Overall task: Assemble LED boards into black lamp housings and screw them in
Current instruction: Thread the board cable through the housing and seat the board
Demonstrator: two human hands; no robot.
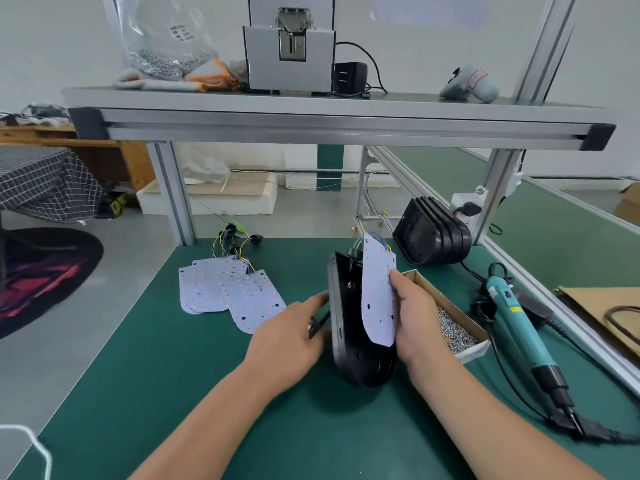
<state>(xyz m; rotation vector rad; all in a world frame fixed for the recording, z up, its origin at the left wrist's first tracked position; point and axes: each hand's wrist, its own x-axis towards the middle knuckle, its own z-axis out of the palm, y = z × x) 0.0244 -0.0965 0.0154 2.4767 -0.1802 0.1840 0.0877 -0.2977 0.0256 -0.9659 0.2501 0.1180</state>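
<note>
Single head-worn view, wide-angle, edges bowed. Looks forward and down from above the near edge of the green surface (180,358). Close in: both forearms enter from the bottom edge, reaching mid-frame. Beyond the surface, the aluminium shelf (339,123) spans the frame at upper middle; floor visible left of the surface.

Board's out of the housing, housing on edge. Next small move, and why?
Probably tip the black lamp housing flat, open side up, then lower the white LED board into it. The left hand steadies the housing on its edge; the right hand holds the board upright beside the cavity, its wires running in at the top. Screws in the cardboard box come later.
</note>
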